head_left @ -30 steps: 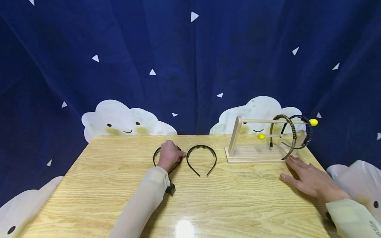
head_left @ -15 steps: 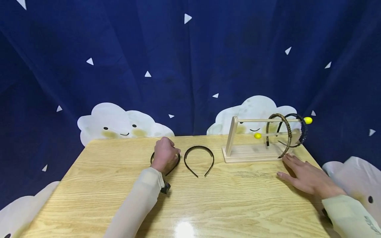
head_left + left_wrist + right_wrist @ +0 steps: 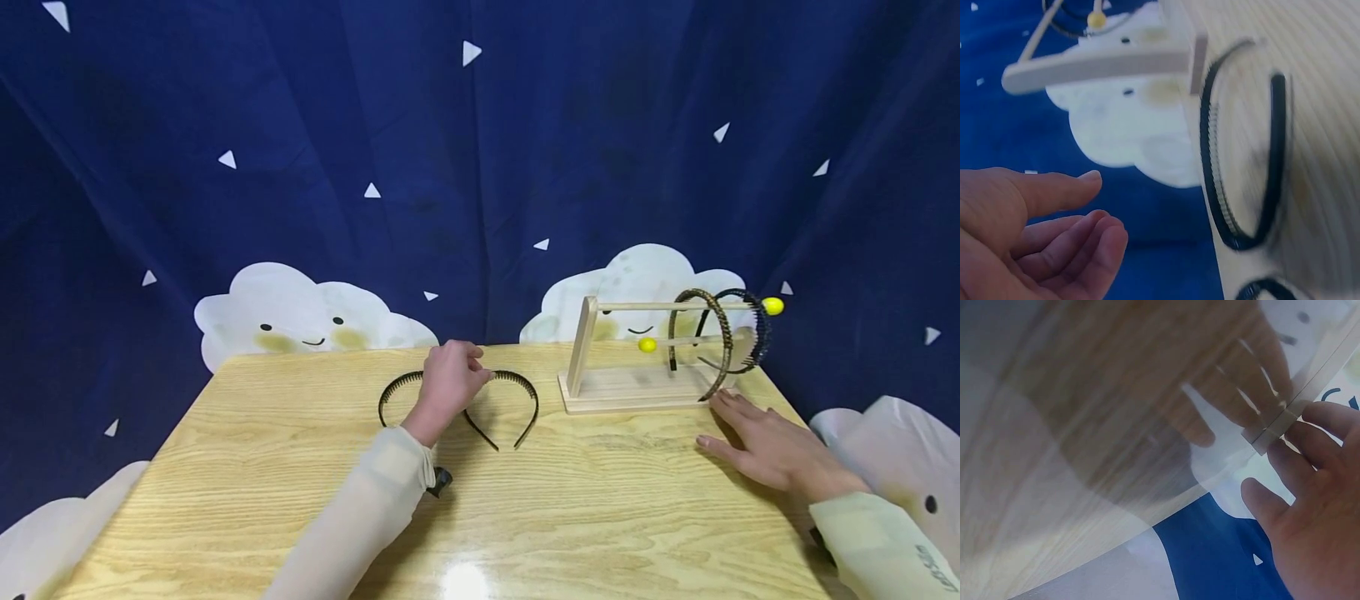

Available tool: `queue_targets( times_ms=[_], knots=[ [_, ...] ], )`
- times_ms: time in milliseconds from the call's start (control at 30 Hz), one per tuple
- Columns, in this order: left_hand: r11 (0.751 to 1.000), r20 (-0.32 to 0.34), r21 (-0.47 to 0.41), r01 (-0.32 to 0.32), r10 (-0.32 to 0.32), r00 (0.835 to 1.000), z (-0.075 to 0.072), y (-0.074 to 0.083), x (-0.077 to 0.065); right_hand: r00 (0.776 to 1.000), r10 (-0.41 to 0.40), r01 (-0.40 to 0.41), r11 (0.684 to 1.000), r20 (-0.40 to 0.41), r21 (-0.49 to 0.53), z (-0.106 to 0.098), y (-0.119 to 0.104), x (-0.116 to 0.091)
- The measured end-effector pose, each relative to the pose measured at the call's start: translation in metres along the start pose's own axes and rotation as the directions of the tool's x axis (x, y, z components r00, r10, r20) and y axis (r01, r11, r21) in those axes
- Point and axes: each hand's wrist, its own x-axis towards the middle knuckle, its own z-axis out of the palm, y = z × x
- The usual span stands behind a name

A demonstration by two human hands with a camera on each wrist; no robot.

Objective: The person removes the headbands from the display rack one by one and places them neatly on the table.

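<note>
Left hand (image 3: 448, 382) shifts from left headband (image 3: 391, 386) toward right headband (image 3: 1275, 144), mid-frame, empty, thumb parted; right hand (image 3: 783, 450), fingers spread, rests at the rack base (image 3: 637, 385).

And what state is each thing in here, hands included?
Rack: standing upright on the table
Left table headband: lying flat, partly hidden by the left hand
Right table headband: lying flat, partly hidden
Gold headband: hanging on the rack
Dark headband: hanging on the rack
Left hand: loosely curled, holding nothing
Right hand: fingers extended, at the rack's base
</note>
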Motion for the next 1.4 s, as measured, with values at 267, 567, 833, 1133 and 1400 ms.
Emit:
queue_targets(
  times_ms=[267,567,833,1133,1400],
  knots=[
    [0.967,-0.084,0.049,-0.251,0.255,0.963,0.011,0.034,0.000,1.000,0.007,-0.007,1.000,0.015,0.003,-0.001,-0.001,0.000],
    [0.888,-0.140,0.106,-0.448,0.460,0.877,0.018,0.063,0.003,1.000,0.002,-0.002,1.000,-0.006,0.000,0.000,0.000,0.001],
    [0.778,-0.126,0.269,-0.568,0.613,0.780,0.025,0.082,0.005,1.000,0.005,-0.005,1.000,-0.002,0.000,0.002,0.001,0.001],
    [0.684,-0.153,0.361,-0.634,0.714,0.683,0.030,0.107,0.011,1.000,0.000,0.000,1.000,-0.014,-0.003,0.002,0.001,0.000],
    [0.607,-0.129,0.468,-0.642,0.765,0.630,0.033,0.124,0.019,1.000,-0.005,0.005,1.000,-0.019,-0.002,0.002,-0.001,0.000]
  ],
)
